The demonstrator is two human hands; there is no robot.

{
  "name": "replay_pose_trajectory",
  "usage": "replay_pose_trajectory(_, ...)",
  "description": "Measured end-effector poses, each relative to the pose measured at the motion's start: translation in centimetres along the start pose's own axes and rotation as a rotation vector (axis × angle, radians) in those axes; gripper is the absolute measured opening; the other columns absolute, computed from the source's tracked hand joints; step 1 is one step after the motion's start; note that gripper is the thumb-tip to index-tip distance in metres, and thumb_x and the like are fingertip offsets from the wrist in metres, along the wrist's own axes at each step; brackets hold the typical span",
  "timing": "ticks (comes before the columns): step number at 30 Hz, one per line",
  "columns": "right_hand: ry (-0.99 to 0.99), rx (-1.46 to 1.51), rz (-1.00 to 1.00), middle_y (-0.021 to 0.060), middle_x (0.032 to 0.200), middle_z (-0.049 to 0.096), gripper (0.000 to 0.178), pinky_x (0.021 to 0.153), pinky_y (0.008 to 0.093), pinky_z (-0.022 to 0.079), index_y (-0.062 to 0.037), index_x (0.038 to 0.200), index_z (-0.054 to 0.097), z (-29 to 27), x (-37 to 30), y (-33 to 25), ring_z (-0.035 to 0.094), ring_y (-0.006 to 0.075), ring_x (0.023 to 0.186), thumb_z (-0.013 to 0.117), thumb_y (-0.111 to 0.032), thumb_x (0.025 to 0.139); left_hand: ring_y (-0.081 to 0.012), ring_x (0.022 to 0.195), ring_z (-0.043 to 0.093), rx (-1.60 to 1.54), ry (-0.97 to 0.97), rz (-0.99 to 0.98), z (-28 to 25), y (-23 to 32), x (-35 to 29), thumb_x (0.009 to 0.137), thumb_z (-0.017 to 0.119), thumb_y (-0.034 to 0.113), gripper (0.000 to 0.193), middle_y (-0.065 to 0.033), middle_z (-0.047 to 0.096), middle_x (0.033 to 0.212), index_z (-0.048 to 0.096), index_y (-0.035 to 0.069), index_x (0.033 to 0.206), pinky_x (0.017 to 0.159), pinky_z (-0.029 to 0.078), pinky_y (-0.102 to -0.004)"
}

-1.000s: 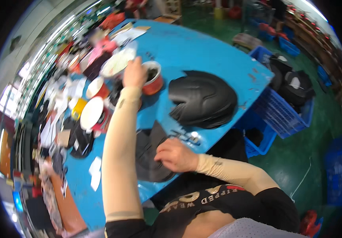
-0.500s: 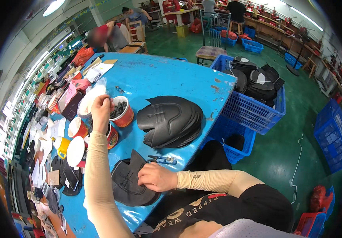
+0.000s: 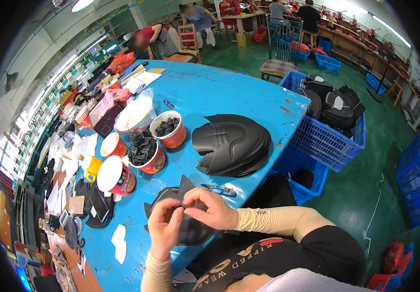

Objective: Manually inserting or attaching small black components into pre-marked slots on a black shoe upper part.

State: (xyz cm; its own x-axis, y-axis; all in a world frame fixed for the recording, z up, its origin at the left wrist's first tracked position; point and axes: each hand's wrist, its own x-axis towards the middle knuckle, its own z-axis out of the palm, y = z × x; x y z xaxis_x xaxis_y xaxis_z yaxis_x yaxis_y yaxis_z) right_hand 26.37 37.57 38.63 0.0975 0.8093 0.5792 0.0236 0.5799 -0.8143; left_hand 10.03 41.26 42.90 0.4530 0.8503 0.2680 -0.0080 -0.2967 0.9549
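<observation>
My left hand (image 3: 165, 228) and my right hand (image 3: 211, 208) meet at the fingertips above the near edge of the table. Pinched between them is a small black piece (image 3: 179, 207), mostly hidden by the fingers. Under my hands lies a black moulded shoe-upper-like sheet (image 3: 193, 234) with a pointed tip. Blue-handled thread snips (image 3: 222, 190) rest just beyond my right hand. Farther off sits a stack of similar black sheets (image 3: 234, 143). Two paper tubs, one at the back (image 3: 170, 130) and one nearer (image 3: 146, 155), hold small black pieces.
A white-lidded tub (image 3: 115, 176), a yellow mug (image 3: 91, 168) and a plastic-wrapped tub (image 3: 136, 114) crowd the left of the blue table (image 3: 229, 87). White cut pieces (image 3: 119, 243) lie nearby. On the right stands a blue crate (image 3: 324, 143) of black parts. People work in the background.
My left hand has come back from beside the tubs to meet my right hand. My right hand has lifted off the black sheet. The view has shifted slightly.
</observation>
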Motion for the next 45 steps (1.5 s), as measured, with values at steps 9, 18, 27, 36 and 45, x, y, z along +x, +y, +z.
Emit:
replay_pose_trajectory(9, -0.096, 0.037, 0.145, 0.0072, 0.086, 0.063, 0.016, 0.073, 0.0279, 0.05, -0.0033, 0.099, 0.055, 1.0, -0.3, 0.6, 0.063, 0.0157, 0.082, 0.065, -0.01, 0.088, -0.0128, 0.082, 0.06, -0.127, 0.064, -0.049, -1.2, -3.2, -2.0, 0.09, 0.06, 0.0, 0.013, -0.006, 0.062, 0.098, 0.06, 0.0, 0.103, 0.074, 0.05, -0.0249)
replay_pose_trajectory(18, -0.044, 0.182, 0.192, 0.0076, 0.082, 0.06, 0.015, 0.068, 0.0305, 0.048, -0.0023, 0.093, 0.052, 1.4, -0.4, 1.5, 0.059, 0.0172, 0.076, 0.063, -0.007, 0.084, -0.0134, 0.095, 0.058, -0.057, 0.09, 0.013, -0.9, -4.0, -2.3, 0.093, 0.055, -0.002, 0.017, -0.0069, 0.061, 0.106, 0.058, -0.002, 0.109, 0.085, 0.048, -0.0256)
replay_pose_trajectory(27, -0.082, 0.288, 0.285, 0.0029, 0.081, 0.054, 0.021, 0.066, 0.026, 0.045, -0.0025, 0.094, 0.047, 1.0, -0.3, 2.1, 0.051, 0.0098, 0.075, 0.066, -0.008, 0.084, -0.012, 0.093, 0.057, 0.105, 0.086, 0.086, -1.1, -4.2, -2.4, 0.091, 0.058, -0.003, 0.017, -0.0066, 0.062, 0.106, 0.059, -0.002, 0.108, 0.084, 0.047, -0.0242)
replay_pose_trajectory(36, -0.252, 0.427, 0.554, -0.0001, 0.088, 0.055, 0.018, 0.07, 0.0209, 0.046, -0.0043, 0.097, 0.047, 0.0, 0.5, 1.0, 0.053, 0.0053, 0.082, 0.063, -0.005, 0.089, -0.0164, 0.091, 0.058, 0.076, 0.144, 0.126, -0.2, -3.7, -2.9, 0.085, 0.061, -0.008, 0.016, -0.0099, 0.061, 0.102, 0.06, -0.003, 0.1, 0.082, 0.046, -0.0266)
replay_pose_trajectory(45, -0.121, 0.321, 0.595, 0.0007, 0.09, 0.059, 0.022, 0.072, 0.022, 0.047, -0.0066, 0.1, 0.047, -0.7, 0.8, 0.1, 0.056, 0.006, 0.081, 0.065, -0.003, 0.088, -0.0181, 0.087, 0.06, 0.189, 0.242, 0.083, -0.9, -3.5, -2.4, 0.08, 0.06, -0.01, 0.019, -0.0105, 0.062, 0.097, 0.062, -0.002, 0.097, 0.077, 0.047, -0.0266)
